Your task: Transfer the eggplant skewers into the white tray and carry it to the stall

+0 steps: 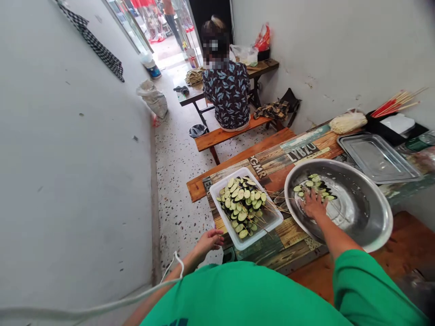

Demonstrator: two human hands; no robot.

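My right hand (pixel 313 206) reaches into a large metal basin (pixel 380 213) of water, its fingers spread over skewered eggplant slices (pixel 316 181) at the basin's left side. The slices have pale green flesh and dark skin. Left of the basin stands a white plastic tray (pixel 240 243) with a heap of more skewered eggplant slices (pixel 242 203); their thin sticks point right, toward the basin. Beside the tray's left edge, my left hand (pixel 211 240) hangs in the air with loosely bent fingers, holding nothing.
The patterned table (pixel 268 181) also carries a metal tray (pixel 379 158), a bag of pale food (pixel 348 121) and a bundle of sticks (pixel 396 103). Wooden benches (pixel 234 158) stand ahead. A person (pixel 227 90) sits facing away at another table. A white cable (pixel 136 299) crosses my left forearm.
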